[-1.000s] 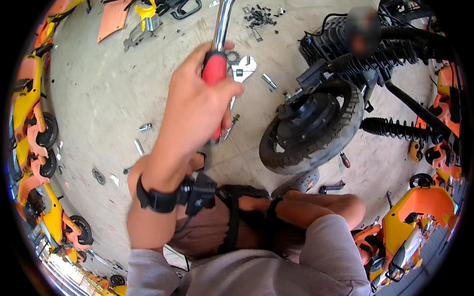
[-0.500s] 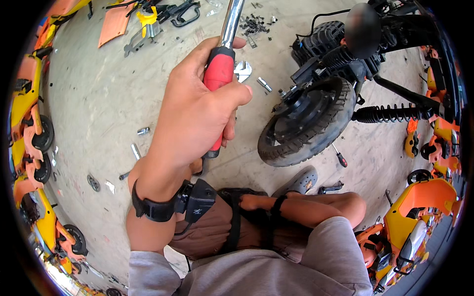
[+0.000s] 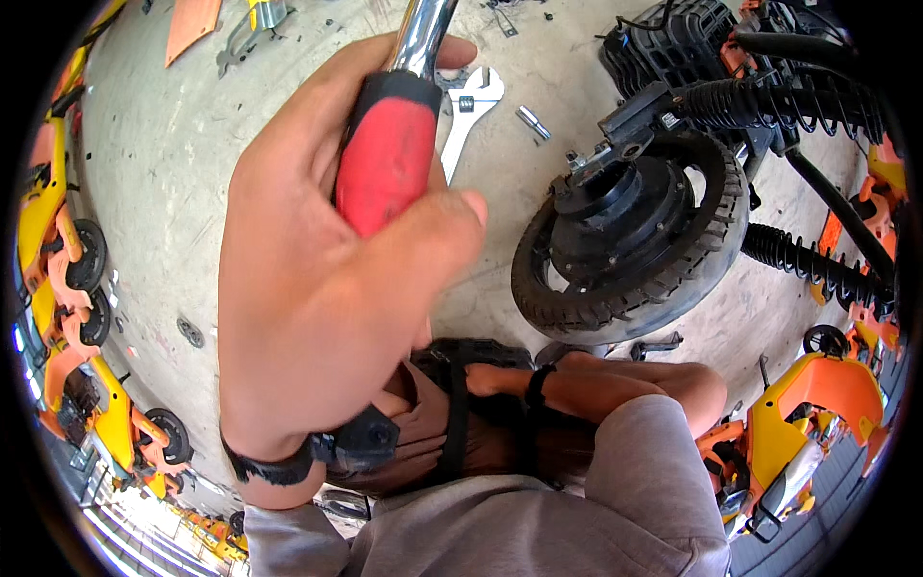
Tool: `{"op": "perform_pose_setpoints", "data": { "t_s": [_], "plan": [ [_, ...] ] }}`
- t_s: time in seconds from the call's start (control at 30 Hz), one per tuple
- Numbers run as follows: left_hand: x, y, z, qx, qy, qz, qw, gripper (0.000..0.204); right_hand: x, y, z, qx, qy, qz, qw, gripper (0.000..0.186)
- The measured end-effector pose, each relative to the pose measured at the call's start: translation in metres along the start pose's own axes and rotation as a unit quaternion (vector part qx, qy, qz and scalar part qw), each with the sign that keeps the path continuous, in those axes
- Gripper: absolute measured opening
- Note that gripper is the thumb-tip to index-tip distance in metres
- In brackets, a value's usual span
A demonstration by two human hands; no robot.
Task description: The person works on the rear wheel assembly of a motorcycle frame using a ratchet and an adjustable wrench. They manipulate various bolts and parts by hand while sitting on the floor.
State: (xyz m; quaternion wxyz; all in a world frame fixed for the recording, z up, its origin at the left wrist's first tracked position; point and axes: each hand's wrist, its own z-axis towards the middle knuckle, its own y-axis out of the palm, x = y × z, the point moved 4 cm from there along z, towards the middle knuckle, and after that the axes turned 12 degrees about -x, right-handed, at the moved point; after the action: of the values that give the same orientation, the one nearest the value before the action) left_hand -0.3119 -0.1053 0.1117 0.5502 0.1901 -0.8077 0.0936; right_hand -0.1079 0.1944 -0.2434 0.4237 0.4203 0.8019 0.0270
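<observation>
Raised close to the camera, my left hand [image 3: 327, 260] is wrapped round the red and black grip of a chrome-shafted hand tool [image 3: 389, 154]. The tool's shaft runs out past the top edge, so its head is out of view. Behind the fingers, an adjustable wrench [image 3: 468, 108] lies on the floor, its lower end covered by my hand. Low over my lap, my right hand [image 3: 484, 379] rests against a black item [image 3: 471, 354] with straps; its fingers are too small and hidden to read. To the right stands a black hub wheel [image 3: 630, 231] with a knobbly tyre.
A chrome socket [image 3: 533, 123] lies on the concrete near the wheel. Coil-spring shock absorbers [image 3: 817, 264] and a frame tube reach out at the right. Yellow and orange scooters [image 3: 808, 423] line both sides. An orange panel [image 3: 192, 27] lies at the far left.
My left hand and the tool now look larger and sit further left and lower. The view has shifted, bringing the wheel nearer. The grip on the tool stays closed.
</observation>
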Motion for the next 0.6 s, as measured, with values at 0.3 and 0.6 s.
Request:
{"op": "perform_pose_setpoints", "data": {
  "t_s": [0.3,0.6],
  "plan": [
    [0.004,-0.010,-0.008,-0.027,0.022,0.076,0.996,0.049,-0.004,-0.029,-0.030,0.130,0.092,-0.055,0.986,0.040],
    [0.012,-0.017,-0.038,-0.065,0.089,-0.003,0.994,0.048,-0.097,-0.035,-0.156,0.373,0.000,0.102,0.922,0.027]
  ]
}}
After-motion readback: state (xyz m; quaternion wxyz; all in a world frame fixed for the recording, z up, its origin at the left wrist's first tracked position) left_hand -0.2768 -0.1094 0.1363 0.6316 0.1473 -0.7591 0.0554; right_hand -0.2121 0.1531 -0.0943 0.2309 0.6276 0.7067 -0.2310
